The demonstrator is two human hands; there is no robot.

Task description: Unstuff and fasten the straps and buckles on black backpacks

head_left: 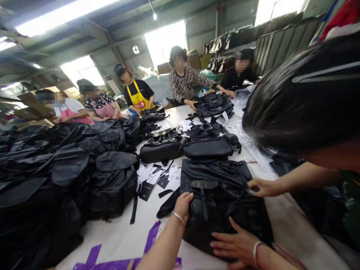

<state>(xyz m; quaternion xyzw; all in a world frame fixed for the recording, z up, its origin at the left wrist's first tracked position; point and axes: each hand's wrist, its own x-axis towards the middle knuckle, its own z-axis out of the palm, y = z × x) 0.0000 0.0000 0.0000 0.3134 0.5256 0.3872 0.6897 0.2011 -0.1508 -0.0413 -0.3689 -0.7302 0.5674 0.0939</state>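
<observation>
A black bag (218,202) lies on the tabletop (112,238). The left hand (182,207) grips its left edge, thumb on top; the right hand (236,243) rests on its lower part, fingers spread. A co-worker's hand (261,187) is at its right edge. Tags (153,176) lie beside it.

Tape (92,258): purple, on the white table (306,232).
Apron (137,98): yellow, on a person (147,90) across the table.
Cartons (33,104): brown, at far left.
Windows (165,43): bright, in the wall (197,33).
</observation>
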